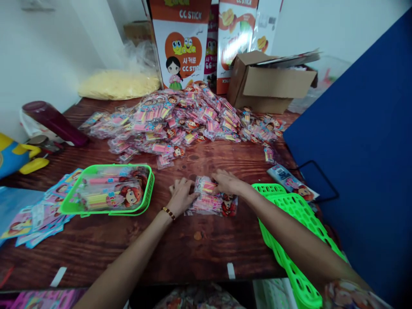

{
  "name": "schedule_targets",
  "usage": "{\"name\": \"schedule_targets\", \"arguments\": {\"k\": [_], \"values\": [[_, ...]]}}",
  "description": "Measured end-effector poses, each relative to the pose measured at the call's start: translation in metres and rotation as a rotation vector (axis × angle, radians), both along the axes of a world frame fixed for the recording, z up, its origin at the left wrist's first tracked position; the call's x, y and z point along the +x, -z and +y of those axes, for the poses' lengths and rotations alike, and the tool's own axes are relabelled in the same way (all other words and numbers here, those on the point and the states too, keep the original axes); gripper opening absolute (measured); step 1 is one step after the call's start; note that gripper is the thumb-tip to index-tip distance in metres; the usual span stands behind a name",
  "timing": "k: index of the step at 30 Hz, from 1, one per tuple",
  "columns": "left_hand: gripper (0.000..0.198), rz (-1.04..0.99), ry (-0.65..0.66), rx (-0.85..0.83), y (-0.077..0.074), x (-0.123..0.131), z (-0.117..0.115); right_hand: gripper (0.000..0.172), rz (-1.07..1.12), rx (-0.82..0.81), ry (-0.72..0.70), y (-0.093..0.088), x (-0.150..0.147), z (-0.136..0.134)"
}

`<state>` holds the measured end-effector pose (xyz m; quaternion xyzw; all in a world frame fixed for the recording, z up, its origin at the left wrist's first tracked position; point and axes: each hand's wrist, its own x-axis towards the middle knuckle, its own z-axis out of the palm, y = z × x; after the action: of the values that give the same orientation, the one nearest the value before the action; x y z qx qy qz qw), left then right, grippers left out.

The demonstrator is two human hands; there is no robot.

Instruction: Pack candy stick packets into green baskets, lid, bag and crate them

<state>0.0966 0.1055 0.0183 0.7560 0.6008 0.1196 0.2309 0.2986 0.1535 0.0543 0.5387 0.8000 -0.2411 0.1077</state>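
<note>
A small stack of clear packets of pink and yellow sticks [209, 204] lies on the table in front of me, with red-haired cartoon figures at its right end. My left hand [182, 194] rests at the stack's left edge, fingers apart, the thumb side touching the plastic. Over the upper right part, my right hand [228, 182] has its fingers closed on the top packet [205, 184]; its fingertips are partly hidden. To the left stands a green basket [150, 189] holding similar packets lying flat.
A big heap of packets [193, 116] spreads across the back, before printed cartons [183, 51] and an open cardboard box [277, 83]. Empty green baskets [289, 214] lie stacked at right. Printed cards [48, 210], a purple bottle [56, 122] and a blue panel [360, 111] flank the table.
</note>
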Motion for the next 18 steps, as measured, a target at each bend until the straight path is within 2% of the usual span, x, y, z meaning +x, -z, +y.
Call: {"name": "schedule_targets", "arguments": {"k": [4,8,10,13,15,18], "values": [[0.031,-0.031,0.024,-0.014,0.0,-0.005,0.002,0.031,0.072,0.01,0.04,0.004,0.008,0.006],[0.033,-0.058,0.041,-0.003,0.0,-0.005,-0.007,0.034,0.11,0.071,0.169,-0.009,0.03,0.012],[0.032,-0.068,0.038,0.01,0.001,-0.002,-0.01,0.036,0.216,0.052,0.181,-0.016,0.039,0.009],[0.025,-0.097,0.026,0.026,0.006,0.001,-0.012,0.037,0.349,-0.058,0.122,-0.019,0.036,-0.007],[0.02,-0.123,0.009,0.031,0.009,0.003,-0.012,0.034,0.296,-0.093,0.111,-0.016,0.025,-0.022],[0.02,-0.16,-0.015,0.035,0.013,0.003,-0.012,0.025,0.169,-0.009,0.112,-0.008,0.008,-0.045]]}}
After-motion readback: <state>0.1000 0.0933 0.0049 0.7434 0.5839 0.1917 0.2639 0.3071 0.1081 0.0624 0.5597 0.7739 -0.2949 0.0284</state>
